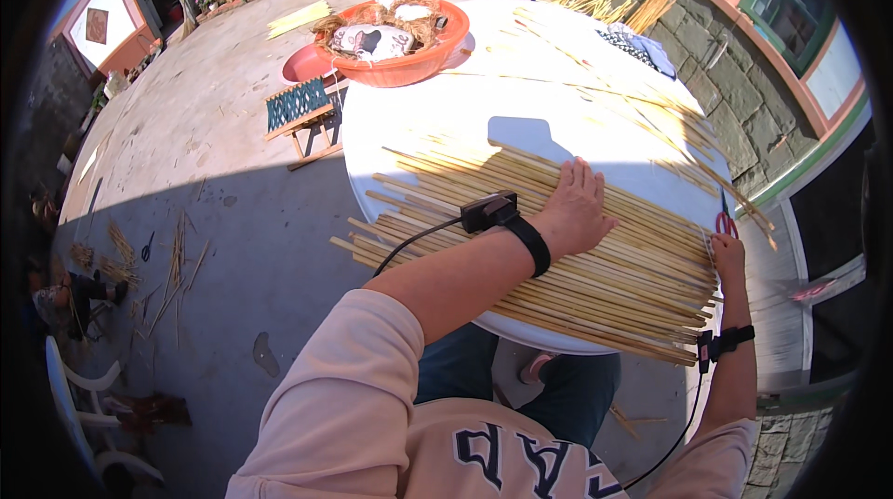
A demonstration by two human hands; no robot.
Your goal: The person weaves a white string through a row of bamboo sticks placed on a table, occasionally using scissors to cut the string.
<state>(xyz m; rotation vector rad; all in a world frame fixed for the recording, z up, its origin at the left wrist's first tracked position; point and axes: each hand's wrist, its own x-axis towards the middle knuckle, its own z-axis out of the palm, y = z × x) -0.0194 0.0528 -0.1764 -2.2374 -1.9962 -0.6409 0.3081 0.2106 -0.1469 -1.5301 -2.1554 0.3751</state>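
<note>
On the white round table (409, 108) lies a mat of long, pale reed strips (614, 285), side by side, their left ends uneven. My left hand (572, 211) rests flat across the middle of the strips, fingers stretched out. My right hand (728, 257) is closed at the strips' right-hand ends, where a pale string (707, 243) runs across them; exactly what it grips is unclear. Red-handled scissors (726, 225) lie just beyond that hand. Black devices are strapped to both my wrists.
An orange basin (395, 66) holding fibrous bundles sits at the table's back left, a folded cloth (642, 53) at back right. A folding stool (293, 108) stands left. Loose reeds (172, 266) litter the ground. Another person (65, 299) sits far left. A stone wall (735, 99) runs along the right.
</note>
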